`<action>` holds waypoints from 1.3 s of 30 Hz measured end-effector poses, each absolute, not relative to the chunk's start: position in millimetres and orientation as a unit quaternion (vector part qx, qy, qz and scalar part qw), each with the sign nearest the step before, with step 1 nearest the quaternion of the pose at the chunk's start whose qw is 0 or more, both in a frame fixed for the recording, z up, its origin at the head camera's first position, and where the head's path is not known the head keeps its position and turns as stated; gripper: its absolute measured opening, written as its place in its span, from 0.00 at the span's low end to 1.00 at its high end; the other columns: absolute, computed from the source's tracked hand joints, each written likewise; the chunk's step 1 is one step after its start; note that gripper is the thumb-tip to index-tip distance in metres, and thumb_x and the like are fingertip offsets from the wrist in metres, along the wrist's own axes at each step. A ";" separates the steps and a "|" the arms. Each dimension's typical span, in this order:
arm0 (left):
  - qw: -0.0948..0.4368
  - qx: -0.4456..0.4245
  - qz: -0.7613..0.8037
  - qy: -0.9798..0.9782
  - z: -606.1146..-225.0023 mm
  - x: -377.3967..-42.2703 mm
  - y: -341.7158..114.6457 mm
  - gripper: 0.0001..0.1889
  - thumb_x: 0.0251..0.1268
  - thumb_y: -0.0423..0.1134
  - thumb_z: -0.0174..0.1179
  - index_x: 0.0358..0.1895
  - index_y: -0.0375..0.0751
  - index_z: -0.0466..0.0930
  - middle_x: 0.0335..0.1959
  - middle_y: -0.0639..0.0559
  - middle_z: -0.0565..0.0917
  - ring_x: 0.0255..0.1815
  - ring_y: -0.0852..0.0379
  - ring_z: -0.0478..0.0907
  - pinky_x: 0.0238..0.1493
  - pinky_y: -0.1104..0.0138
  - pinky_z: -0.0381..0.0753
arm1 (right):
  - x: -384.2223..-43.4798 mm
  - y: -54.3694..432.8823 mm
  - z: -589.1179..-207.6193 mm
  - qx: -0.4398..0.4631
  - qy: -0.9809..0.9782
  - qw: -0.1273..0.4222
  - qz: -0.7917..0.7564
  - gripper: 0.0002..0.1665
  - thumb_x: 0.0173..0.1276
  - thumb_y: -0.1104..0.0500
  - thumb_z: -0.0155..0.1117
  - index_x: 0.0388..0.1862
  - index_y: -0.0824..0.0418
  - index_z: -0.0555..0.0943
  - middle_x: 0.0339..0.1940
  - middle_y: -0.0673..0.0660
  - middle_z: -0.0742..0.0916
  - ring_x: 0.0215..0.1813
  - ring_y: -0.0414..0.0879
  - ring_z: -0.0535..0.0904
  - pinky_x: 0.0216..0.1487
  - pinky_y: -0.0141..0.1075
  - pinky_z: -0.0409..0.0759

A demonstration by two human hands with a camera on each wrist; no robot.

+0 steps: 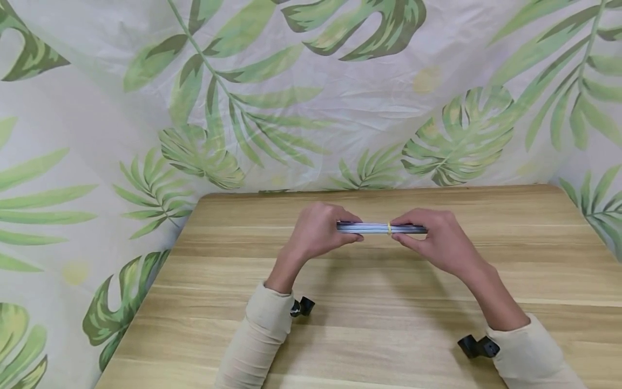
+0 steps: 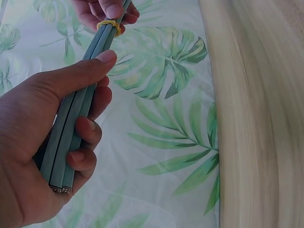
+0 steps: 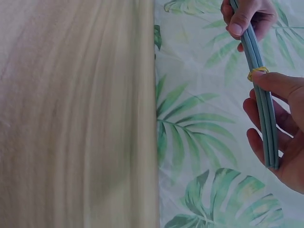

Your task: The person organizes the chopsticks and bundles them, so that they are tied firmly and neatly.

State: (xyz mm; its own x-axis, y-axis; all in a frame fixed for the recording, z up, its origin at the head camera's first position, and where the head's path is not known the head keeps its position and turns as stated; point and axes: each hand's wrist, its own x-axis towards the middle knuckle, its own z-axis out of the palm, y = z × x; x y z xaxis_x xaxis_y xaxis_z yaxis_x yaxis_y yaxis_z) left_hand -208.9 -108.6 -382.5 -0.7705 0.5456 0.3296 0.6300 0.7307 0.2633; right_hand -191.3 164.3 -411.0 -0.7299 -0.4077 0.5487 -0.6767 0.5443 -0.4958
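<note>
Both hands hold a bundle of slim, straight blue-grey sticks [image 1: 369,228] level above the table. A yellow rubber band [image 1: 389,228] is wound round it, nearer its right end. My left hand [image 1: 318,229] grips the left end, thumb along the near side and fingers curled round the other. My right hand [image 1: 444,240] pinches the bundle at the band. In the right wrist view the right thumb [image 3: 273,83] presses on the band, with the fingers behind the sticks. The left wrist view shows the sticks' cut ends [image 2: 61,189] by the left palm.
A wood-grain table [image 1: 379,324] lies beneath the hands. Behind it hangs a pale leaf-patterned cloth [image 1: 350,108], which also covers the left and right sides. Small black camera mounts [image 1: 478,346] sit at both sleeve cuffs.
</note>
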 end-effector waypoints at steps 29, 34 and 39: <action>0.123 -0.320 -0.191 -0.920 -382.2 -206.1 -107.1 0.13 0.55 0.49 0.84 0.42 0.53 0.97 0.34 0.61 0.94 0.25 0.68 0.78 0.29 0.72 0.71 | -190.5 158.2 -416.4 0.331 -0.834 0.215 0.385 0.13 0.57 0.68 0.85 0.40 0.56 0.94 0.37 0.52 0.94 0.37 0.45 0.92 0.42 0.19 0.81; 0.126 -0.323 -0.190 -0.919 -382.5 -205.4 -107.4 0.13 0.54 0.49 0.84 0.41 0.52 0.97 0.34 0.60 0.94 0.25 0.68 0.79 0.28 0.72 0.71 | -188.3 156.7 -417.4 0.326 -0.835 0.209 0.391 0.14 0.58 0.67 0.85 0.42 0.56 0.95 0.36 0.51 0.95 0.35 0.42 0.89 0.36 0.22 0.80; 0.130 -0.327 -0.189 -0.917 -383.3 -205.3 -105.1 0.13 0.53 0.49 0.85 0.41 0.53 0.97 0.35 0.60 0.94 0.25 0.67 0.81 0.28 0.73 0.72 | -186.1 154.4 -417.6 0.321 -0.843 0.217 0.373 0.15 0.58 0.63 0.86 0.45 0.55 0.95 0.39 0.50 0.96 0.32 0.41 0.83 0.28 0.31 0.77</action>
